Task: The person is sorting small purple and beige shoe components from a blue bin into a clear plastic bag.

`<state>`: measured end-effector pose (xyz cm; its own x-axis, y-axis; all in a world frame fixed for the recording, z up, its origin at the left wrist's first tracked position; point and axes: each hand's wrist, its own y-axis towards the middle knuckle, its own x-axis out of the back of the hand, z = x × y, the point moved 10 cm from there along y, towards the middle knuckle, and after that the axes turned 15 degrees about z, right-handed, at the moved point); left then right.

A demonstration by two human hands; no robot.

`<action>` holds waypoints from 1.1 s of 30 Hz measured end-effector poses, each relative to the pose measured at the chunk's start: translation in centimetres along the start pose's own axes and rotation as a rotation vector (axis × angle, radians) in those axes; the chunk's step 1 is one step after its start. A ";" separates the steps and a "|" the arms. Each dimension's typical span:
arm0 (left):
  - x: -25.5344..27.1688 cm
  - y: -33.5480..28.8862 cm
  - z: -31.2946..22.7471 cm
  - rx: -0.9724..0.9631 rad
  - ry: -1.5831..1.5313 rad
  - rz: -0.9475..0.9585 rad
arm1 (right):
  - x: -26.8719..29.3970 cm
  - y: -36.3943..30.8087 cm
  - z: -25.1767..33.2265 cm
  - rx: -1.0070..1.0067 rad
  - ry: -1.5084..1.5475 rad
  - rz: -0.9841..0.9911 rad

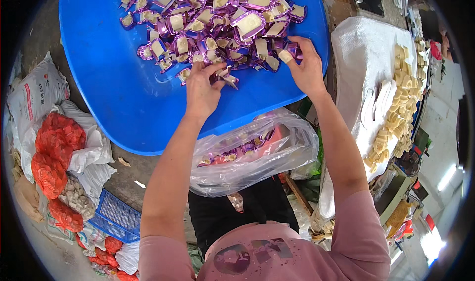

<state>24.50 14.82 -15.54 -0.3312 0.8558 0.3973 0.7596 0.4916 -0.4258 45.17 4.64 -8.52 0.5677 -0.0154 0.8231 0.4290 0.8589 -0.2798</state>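
A heap of small shiny purple pieces with cream-coloured faces [182,45] lies on a big blue plastic tray [114,93]. At the heap's near edge my left hand [203,85] is closed, pinching one or more of these purple pieces [228,78] between thumb and fingers. Farther right, my right hand [308,66] curls its thumb and forefinger around another purple piece [293,49] at the heap's right side. A pale wrap covers the tip of its thumb. Below the tray, a clear plastic bag [217,182] gapes open in front of me, with more purple pieces inside.
On the right, a white woven sack [363,48] carries many loose cream-coloured parts [396,117]. Sacks [37,93], red bags [54,142] and a blue plastic crate [116,214] crowd the floor to my left. My lap is just beneath the clear bag.
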 end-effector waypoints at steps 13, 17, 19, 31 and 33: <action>1.5 -3.0 -0.5 -0.087 -0.435 0.085 | -0.8 -5.3 1.2 -0.111 0.861 0.145; 2.4 -5.0 -2.4 -0.056 -0.321 0.084 | -1.3 -7.4 4.4 -0.019 0.821 0.387; 2.8 -7.1 -4.0 -0.097 -0.354 0.089 | -1.6 -8.9 7.5 0.150 0.860 0.535; -2.6 -15.3 -6.0 -0.124 -0.399 0.337 | -7.0 -14.6 9.8 0.252 -0.109 0.699; -3.2 -15.7 -6.3 -0.154 -0.402 0.377 | -5.3 -13.8 9.2 0.078 0.614 0.610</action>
<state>17.12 3.33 -5.01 -0.1852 0.9763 -0.1124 0.9293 0.1368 -0.3431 29.84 -2.42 -4.46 0.9711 0.2050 0.1220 -0.1102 0.8392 -0.5326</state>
